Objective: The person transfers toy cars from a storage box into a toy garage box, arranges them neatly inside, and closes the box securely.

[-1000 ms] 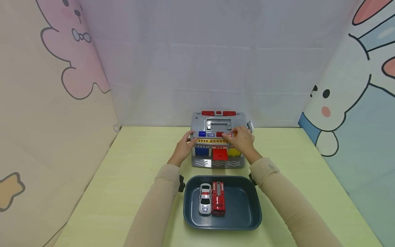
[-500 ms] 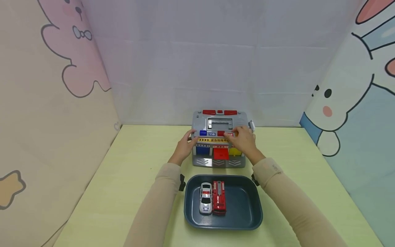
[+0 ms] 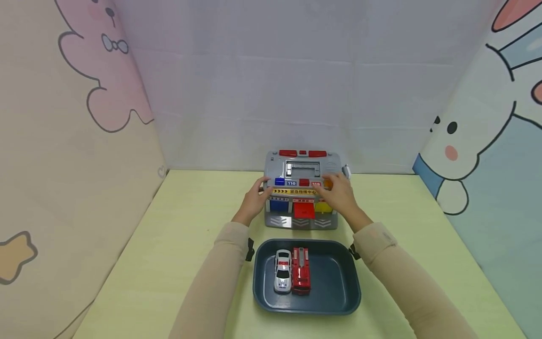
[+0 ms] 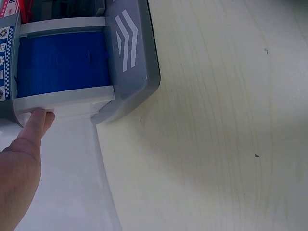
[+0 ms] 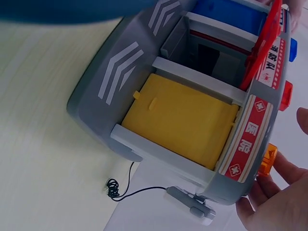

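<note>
A grey toy rescue garage (image 3: 277, 162) stands at the back of the table. My left hand (image 3: 252, 201) grips its left edge, with fingertips against the side wall in the left wrist view. Over the upper right front is my right hand (image 3: 340, 195); its fingers touch the orange button (image 5: 267, 159) and the side behind it, the thumb held apart. Beside that are a red button (image 3: 304, 182) and a blue button (image 3: 279, 181). The middle red door (image 3: 304, 210) is swung up; the blue door (image 4: 62, 65) and yellow door (image 5: 180, 120) are closed.
A dark blue tray (image 3: 334, 308) lies nearer me, holding a white toy police car (image 3: 282, 272) and a red toy fire engine (image 3: 301, 273). A grey handset (image 5: 190, 202) with a coiled black cord (image 5: 113, 188) hangs at the garage's right side. Cloth walls (image 3: 237, 94) enclose the table.
My right hand has shifted right, its thumb leaving the red button and its fingers uncovering more of the front labels. The left hand keeps its place; the view has drifted slightly.
</note>
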### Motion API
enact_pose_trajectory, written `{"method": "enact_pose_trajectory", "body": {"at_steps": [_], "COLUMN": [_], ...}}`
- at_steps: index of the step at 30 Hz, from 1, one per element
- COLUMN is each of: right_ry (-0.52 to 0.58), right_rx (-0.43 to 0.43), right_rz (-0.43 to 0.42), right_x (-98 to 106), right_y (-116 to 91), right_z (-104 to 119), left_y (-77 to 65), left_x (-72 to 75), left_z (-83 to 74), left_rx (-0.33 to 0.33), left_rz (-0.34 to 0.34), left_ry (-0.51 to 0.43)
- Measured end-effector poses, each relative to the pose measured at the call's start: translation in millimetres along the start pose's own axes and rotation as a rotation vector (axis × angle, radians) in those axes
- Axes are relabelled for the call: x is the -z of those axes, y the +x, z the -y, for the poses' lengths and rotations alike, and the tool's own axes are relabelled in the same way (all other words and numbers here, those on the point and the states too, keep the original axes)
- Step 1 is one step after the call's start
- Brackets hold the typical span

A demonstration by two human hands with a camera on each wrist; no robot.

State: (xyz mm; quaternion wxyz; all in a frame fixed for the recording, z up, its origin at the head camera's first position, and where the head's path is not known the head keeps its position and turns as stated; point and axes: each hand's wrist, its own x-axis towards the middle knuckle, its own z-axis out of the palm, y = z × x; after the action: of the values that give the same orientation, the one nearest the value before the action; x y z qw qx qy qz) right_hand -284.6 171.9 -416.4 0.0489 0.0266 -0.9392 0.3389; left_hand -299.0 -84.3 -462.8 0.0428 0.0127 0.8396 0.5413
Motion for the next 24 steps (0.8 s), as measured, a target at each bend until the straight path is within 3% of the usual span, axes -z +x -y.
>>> {"method": "enact_pose_trajectory", "body": {"at_steps": [9, 17, 24], "right_ry": [0.011, 0.071, 0.098], "right_rx": [0.064, 0.048, 0.101], "right_rz": [-0.007, 0.057, 0.095], "right_x": [9.5, 11.9, 15.3], "right_y": [-14.1, -34.5, -58.5], "right_z": [4.7, 9.7, 13.3], "left_y": [1.2, -0.4, -0.5], "left_x": [1.1, 0.6, 1.3], "left_z": [-0.2, 0.7, -0.3], "left_rx": [0.011, 0.026, 0.026], "left_rz": [0.012, 0.010, 0.004], "left_ry": [0.000, -0.006, 0.002]}}
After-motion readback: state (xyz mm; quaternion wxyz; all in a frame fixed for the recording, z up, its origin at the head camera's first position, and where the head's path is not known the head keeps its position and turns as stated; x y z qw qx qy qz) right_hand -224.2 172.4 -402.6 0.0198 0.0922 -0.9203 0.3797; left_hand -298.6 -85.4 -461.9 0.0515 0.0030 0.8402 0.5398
